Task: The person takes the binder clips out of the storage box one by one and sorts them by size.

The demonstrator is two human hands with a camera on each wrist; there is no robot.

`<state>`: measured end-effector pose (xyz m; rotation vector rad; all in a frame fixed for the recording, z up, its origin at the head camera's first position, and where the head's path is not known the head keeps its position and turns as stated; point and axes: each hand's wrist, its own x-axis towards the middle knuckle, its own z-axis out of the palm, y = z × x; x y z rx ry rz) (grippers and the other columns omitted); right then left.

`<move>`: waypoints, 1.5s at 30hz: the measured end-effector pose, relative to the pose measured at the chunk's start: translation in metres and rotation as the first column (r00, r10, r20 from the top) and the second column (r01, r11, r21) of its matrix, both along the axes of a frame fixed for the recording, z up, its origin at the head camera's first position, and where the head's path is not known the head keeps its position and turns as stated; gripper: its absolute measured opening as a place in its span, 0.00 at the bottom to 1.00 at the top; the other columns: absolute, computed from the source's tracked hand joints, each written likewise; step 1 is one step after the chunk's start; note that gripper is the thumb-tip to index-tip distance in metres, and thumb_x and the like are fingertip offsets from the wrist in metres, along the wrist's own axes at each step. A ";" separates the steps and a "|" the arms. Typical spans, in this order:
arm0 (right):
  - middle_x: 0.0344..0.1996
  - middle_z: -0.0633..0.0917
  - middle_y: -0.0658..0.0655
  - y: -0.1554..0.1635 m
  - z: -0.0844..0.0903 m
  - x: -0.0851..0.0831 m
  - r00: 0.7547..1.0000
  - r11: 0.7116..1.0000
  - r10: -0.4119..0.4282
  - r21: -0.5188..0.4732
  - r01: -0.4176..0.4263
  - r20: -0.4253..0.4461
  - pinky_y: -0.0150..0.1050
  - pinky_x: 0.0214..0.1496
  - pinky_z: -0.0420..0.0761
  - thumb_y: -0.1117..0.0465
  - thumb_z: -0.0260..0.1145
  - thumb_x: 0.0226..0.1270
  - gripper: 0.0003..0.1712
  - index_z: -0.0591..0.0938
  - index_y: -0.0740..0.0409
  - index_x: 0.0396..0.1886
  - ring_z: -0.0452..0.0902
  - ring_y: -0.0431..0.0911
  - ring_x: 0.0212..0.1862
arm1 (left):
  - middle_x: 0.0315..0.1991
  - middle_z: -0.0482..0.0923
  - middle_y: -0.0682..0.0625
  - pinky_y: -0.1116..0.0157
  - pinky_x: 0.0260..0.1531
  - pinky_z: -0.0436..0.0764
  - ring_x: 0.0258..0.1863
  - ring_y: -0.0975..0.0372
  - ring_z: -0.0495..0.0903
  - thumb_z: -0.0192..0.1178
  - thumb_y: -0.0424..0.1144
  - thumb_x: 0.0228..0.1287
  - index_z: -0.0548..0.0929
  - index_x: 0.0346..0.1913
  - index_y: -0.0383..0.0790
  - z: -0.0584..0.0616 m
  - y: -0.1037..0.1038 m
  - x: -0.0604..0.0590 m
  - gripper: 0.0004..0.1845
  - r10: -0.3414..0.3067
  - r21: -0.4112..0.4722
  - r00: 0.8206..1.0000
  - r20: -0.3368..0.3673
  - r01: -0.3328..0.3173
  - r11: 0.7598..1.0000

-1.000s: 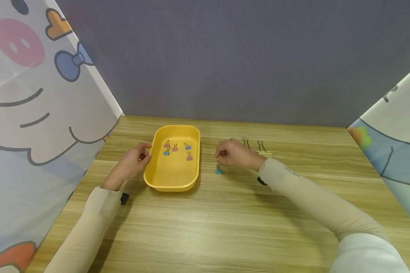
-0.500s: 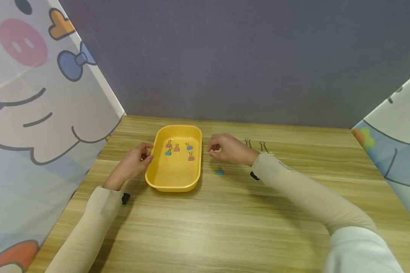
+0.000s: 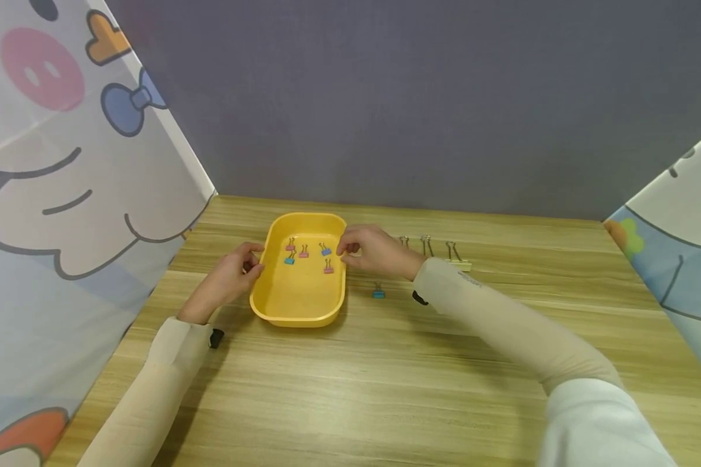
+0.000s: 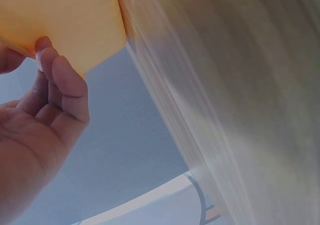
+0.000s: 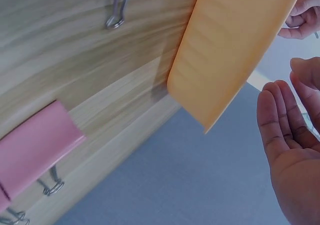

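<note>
Our left hand (image 3: 228, 279) rests curled fingers (image 4: 60, 80) against the yellow tray (image 3: 269, 305); our right hand (image 3: 374, 251) hovers at its right rim, whether it is pinching anything we cannot tell.

Yellow oblong tray (image 3: 280, 305) flat between both hands, five small binder clips (image 3: 325, 250) inside far end.
</note>
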<state>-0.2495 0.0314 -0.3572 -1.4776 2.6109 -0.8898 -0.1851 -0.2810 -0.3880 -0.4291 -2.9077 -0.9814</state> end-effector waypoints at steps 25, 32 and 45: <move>0.36 0.82 0.54 -0.053 -0.007 -0.009 0.987 0.963 -0.057 0.268 0.014 0.153 0.36 0.44 0.74 0.67 0.71 0.57 0.09 0.85 0.62 0.38 0.75 0.43 0.39 | 0.32 0.75 0.45 0.60 0.31 0.75 0.30 0.56 0.74 0.55 0.30 0.67 0.68 0.58 0.26 0.000 0.000 -0.001 0.19 -0.002 0.011 1.000 0.002 0.002 1.000; 0.32 0.81 0.52 -0.061 -0.015 -0.014 0.991 0.935 -0.090 0.351 0.049 0.103 0.35 0.42 0.73 0.68 0.71 0.56 0.04 0.83 0.60 0.32 0.73 0.44 0.37 | 0.32 0.75 0.45 0.60 0.31 0.76 0.29 0.57 0.74 0.55 0.29 0.66 0.69 0.58 0.26 0.000 0.001 -0.001 0.19 -0.009 0.015 1.000 0.001 0.009 1.000; 0.23 0.78 0.49 -0.072 -0.017 -0.008 0.988 0.877 -0.151 0.461 0.138 -0.008 0.33 0.39 0.74 0.70 0.68 0.58 0.12 0.76 0.54 0.19 0.74 0.43 0.32 | 0.32 0.75 0.45 0.59 0.31 0.75 0.29 0.57 0.73 0.55 0.29 0.66 0.68 0.58 0.26 0.001 0.001 0.000 0.19 -0.005 0.009 1.000 0.002 0.005 1.000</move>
